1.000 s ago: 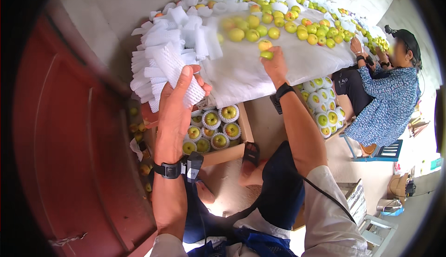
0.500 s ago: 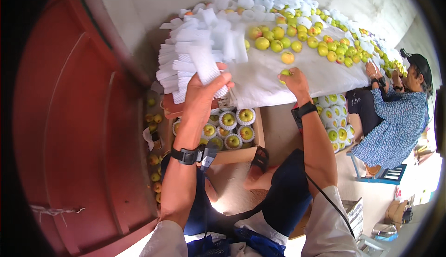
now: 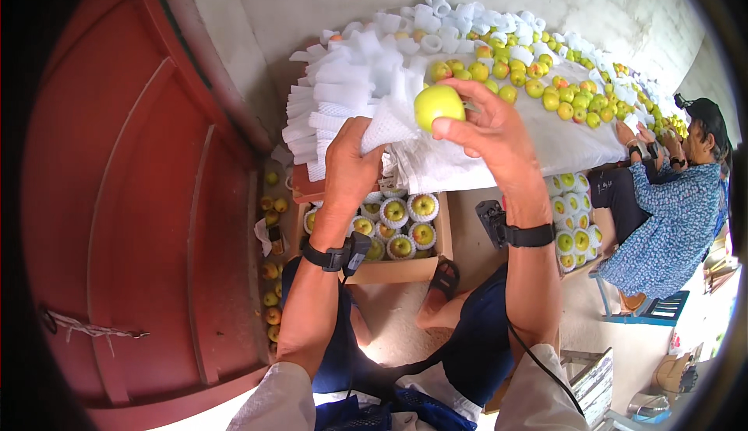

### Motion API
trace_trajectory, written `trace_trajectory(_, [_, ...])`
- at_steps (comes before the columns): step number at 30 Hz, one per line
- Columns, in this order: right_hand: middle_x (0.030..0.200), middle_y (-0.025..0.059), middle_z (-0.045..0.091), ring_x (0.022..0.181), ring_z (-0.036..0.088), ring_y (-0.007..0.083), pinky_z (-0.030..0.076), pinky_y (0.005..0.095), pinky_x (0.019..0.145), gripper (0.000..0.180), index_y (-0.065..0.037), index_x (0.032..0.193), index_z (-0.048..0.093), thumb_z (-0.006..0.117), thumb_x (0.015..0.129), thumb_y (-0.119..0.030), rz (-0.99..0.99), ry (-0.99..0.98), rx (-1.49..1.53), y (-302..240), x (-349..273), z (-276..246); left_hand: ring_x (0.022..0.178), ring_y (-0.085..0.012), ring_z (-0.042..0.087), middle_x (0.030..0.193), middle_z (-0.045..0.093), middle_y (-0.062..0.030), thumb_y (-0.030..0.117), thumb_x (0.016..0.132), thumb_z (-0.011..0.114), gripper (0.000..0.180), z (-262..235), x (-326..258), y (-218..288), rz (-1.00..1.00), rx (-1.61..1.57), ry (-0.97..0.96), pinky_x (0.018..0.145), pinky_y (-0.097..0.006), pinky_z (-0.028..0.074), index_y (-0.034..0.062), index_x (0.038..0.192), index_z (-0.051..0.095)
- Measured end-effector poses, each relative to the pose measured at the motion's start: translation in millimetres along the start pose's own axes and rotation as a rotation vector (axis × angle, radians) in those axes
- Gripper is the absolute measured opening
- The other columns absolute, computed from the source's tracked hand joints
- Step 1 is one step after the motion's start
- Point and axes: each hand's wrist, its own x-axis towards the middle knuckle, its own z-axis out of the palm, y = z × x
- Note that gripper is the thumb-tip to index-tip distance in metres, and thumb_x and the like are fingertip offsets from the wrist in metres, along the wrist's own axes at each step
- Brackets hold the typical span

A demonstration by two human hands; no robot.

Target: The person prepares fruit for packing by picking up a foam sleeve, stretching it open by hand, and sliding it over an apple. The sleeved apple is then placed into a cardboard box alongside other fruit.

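Apple [image 3: 438, 109], pale green and gleaming, is sitting in the right hand [image 3: 502, 135], up above the near edge of the desk. The right fingers [image 3: 478, 94] are clamping firmly on it, thumb pressing low, the others reaching round its upper side. And across from it, the left hand [image 3: 351, 166] is gripping a white foam net [image 3: 392, 123], its fingers closing on the lower end while the mouth is flaring up beside the fruit. Are the two touching? I cannot tell from here.

To the left, a heap of spare nets [image 3: 312, 123] is covering that end of the desk, while loose apples [image 3: 576, 104] are lying across the white cloth [image 3: 467, 162]. Down below, a cardboard box [image 3: 405, 270] is holding rows of netted apples [image 3: 395, 211], just in front of the desk. Over on the right, a co-worker [image 3: 662, 228] in a blue patterned top is sitting on a blue stool [image 3: 658, 310], both hands working at the desk's edge. A red door [image 3: 140, 197] is filling the far left.
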Motion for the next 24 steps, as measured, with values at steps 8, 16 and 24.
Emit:
trace_trajectory(8, [0.116, 0.0035, 0.065, 0.086, 0.062, 0.0147, 0.052, 0.031, 0.077, 0.054, -0.007, 0.123, 0.067, 0.087, 0.076, -0.024, -0.117, 0.056, -0.314, 11.1, 2.3, 9.1, 0.094, -0.0414, 0.063, 0.102, 0.063, -0.0157, -0.001, 0.08, 0.07, 0.031, 0.9, -2.6, 3.7, 0.077, 0.199, -0.01, 0.079, -0.046, 0.051, 0.0046, 0.109, 0.062])
trace_trajectory(16, [0.113, 0.0062, 0.069, 0.091, 0.062, 0.0135, 0.05, 0.0293, 0.081, 0.057, -0.002, 0.128, 0.064, 0.085, 0.08, -0.023, 0.014, -0.018, -0.142, 26.2, 7.4, 3.8, 0.097, -0.0422, 0.063, 0.103, 0.063, -0.0157, -0.002, 0.08, 0.069, 0.031, -0.8, -3.8, 8.8, 0.071, 0.231, -0.04, 0.08, -0.048, 0.051, 0.0061, 0.109, 0.062])
trace_trajectory(24, [0.103, 0.0099, 0.072, 0.087, 0.065, 0.012, 0.051, 0.0277, 0.076, 0.06, 0.001, 0.131, 0.061, 0.086, 0.081, -0.021, 0.025, 0.056, -0.059, 31.4, 9.1, 0.6, 0.098, -0.043, 0.062, 0.103, 0.063, -0.0164, -0.004, 0.081, 0.065, 0.03, -3.5, -3.1, 7.4, 0.053, 0.201, -0.041, 0.082, -0.048, 0.05, 0.0056, 0.109, 0.062])
